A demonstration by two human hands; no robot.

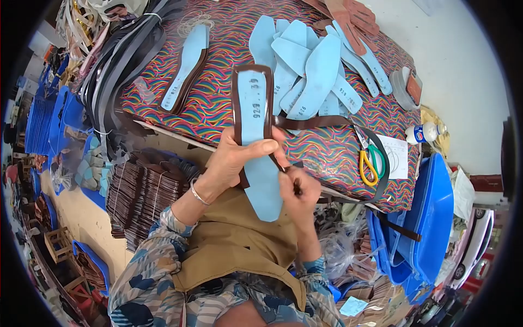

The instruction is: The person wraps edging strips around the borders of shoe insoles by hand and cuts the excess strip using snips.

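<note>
A light blue insole point(253, 128) with printed digits is held upright in front of me, its toe end pointing down. Dark brown strip point(235, 103) wraps around its heel and runs down both sides. My left hand point(231, 158) is closed around the insole's middle, thumb flat across the front. At its right edge my right hand point(300, 188) is closed, fingers pinching the brown strip; something dark shows inside the fist, too hidden to name. A long brown tail point(313, 123) of strip trails right across the table.
Blue insoles point(321, 73) lie heaped on the patterned table point(218, 122), beside an edged stack point(188, 71). Yellow-and-green scissors point(368, 169), paper point(396, 155) and a white bottle point(425, 133) are rightward. Black strips point(125, 60) hang left; blue tubs point(430, 218) stand right.
</note>
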